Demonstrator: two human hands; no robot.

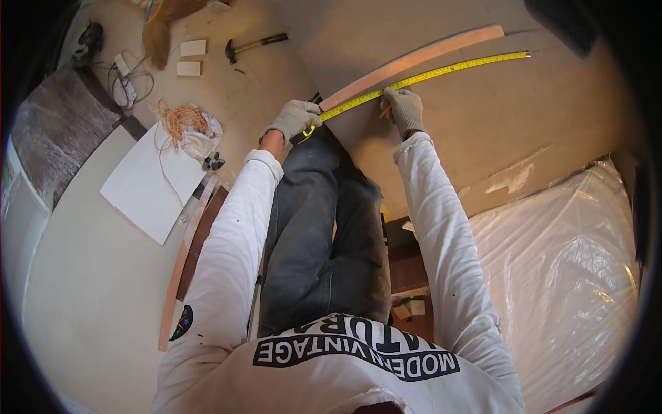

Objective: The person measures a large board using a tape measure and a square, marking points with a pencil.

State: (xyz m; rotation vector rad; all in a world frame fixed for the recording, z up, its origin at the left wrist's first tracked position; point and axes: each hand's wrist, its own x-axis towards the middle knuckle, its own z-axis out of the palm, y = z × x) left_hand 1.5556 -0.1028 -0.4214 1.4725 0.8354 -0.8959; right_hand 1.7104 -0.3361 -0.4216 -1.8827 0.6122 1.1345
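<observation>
A tape measure (303,134) has its yellow blade (452,67) drawn out to the right, its metal end lying free over the brown board. My left hand (296,119), in a grey knit glove, is closed round the case. My right hand (403,109), gloved the same way, pinches the blade partway along; a thin orange-brown stick, perhaps a pencil, pokes from its fingers. Just beyond the blade lies a long pale wooden strip (420,61), roughly alongside it. The strip's near end sits close to my left hand.
On the floor at the far left are a hammer (255,47), two small white blocks (193,47) and a corded tool (88,41). A white panel (155,183) bears tangled orange string (183,121). Plastic sheeting (558,262) covers something at right. Another wooden strip (181,276) lies left of my legs.
</observation>
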